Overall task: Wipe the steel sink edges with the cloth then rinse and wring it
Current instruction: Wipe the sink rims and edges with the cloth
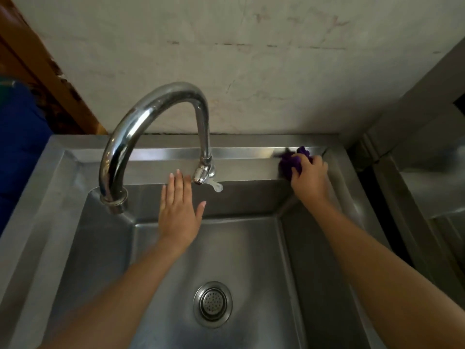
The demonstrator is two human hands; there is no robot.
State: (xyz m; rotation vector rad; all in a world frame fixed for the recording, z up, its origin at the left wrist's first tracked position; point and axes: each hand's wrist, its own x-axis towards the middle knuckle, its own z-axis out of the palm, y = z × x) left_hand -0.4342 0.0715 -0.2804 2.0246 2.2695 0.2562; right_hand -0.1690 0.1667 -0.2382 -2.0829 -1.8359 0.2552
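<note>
A steel sink (156,170) fills the view, its back ledge running under the wall. My right hand (310,178) grips a bunched purple cloth (292,162) and presses it on the back ledge near the far right corner. My left hand (179,209) is flat with fingers straight, hovering over the basin's back wall just left of the tap spout; whether it touches the steel is unclear. No water runs from the spout.
A curved chrome tap (148,117) rises from the left rim and arches over to a spout (202,173) at the back centre. A round drain strainer (212,304) sits in the basin floor. A second steel unit (427,187) stands at right, something blue (17,137) at left.
</note>
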